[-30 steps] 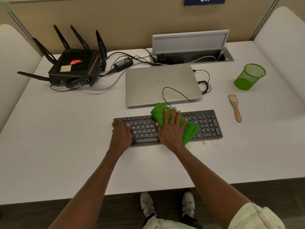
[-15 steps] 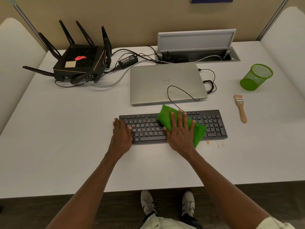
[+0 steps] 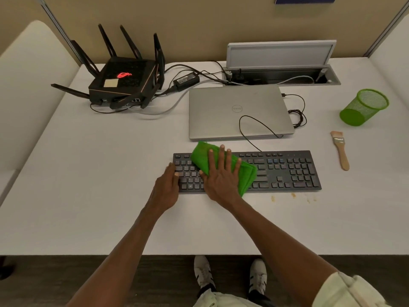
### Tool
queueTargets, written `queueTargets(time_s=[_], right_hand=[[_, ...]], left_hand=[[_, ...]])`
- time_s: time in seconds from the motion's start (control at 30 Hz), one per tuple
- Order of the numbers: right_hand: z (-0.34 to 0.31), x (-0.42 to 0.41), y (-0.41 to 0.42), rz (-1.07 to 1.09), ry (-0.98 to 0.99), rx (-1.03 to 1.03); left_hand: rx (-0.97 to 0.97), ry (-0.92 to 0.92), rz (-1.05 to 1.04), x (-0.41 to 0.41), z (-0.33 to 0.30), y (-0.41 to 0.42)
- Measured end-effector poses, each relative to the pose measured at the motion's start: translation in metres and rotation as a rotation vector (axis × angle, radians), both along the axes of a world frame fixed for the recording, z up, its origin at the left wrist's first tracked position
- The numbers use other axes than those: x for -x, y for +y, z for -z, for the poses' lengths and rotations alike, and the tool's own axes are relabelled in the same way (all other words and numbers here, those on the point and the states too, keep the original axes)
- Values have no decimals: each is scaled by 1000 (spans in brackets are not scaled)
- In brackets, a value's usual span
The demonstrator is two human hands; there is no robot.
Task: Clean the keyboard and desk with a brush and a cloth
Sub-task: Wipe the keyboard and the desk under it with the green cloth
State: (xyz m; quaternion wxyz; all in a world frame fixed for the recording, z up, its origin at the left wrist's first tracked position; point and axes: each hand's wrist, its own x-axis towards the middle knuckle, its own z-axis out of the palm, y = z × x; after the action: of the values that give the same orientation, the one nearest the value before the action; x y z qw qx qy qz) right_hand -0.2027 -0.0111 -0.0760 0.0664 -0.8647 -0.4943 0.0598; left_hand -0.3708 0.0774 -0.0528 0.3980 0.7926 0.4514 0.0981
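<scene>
A black keyboard (image 3: 283, 171) lies across the middle of the white desk (image 3: 110, 173). My right hand (image 3: 221, 176) presses flat, fingers straight, on a folded green cloth (image 3: 247, 173) over the keyboard's left half. My left hand (image 3: 167, 187) rests on the keyboard's left end, fingers on the keys. A wooden-handled brush (image 3: 340, 150) lies on the desk to the right of the keyboard, untouched. Small brown crumbs (image 3: 293, 196) dot the desk just in front of the keyboard's right part.
A closed silver laptop (image 3: 221, 111) sits behind the keyboard, a thin cable looping over it. A black router (image 3: 124, 82) with antennas stands at the back left. A green mesh cup (image 3: 363, 107) lies tipped at the right. An open cable hatch (image 3: 281, 63) is at the back.
My right hand has slid the green cloth leftward along the keyboard, from its middle to its left half. My left hand stays on the left end.
</scene>
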Motion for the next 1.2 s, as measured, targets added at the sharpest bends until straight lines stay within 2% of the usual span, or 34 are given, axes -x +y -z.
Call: queueTargets(time_s=[0.37,0.53,0.7,0.83,1.0,1.2], right_hand=[[-5,43,48,-196,26,34],[-6,42,46,-252,28,40],[-3,48,28,-366,-14,24],[2,51,14,-483,-58,-3],[1,45,0,-666,-118,8],[-3,17,-32,-688,-137,-8]], left_hand=[[179,-46,-227,-4,-11,17],[275,-45,-334,-5,-19,25],[358,-118,-397,-1,-26,38],[364,-114,-406,-1,-31,44],[328,-67,-308,-12,-38,43],[272,-45,-238,-13,-30,43]])
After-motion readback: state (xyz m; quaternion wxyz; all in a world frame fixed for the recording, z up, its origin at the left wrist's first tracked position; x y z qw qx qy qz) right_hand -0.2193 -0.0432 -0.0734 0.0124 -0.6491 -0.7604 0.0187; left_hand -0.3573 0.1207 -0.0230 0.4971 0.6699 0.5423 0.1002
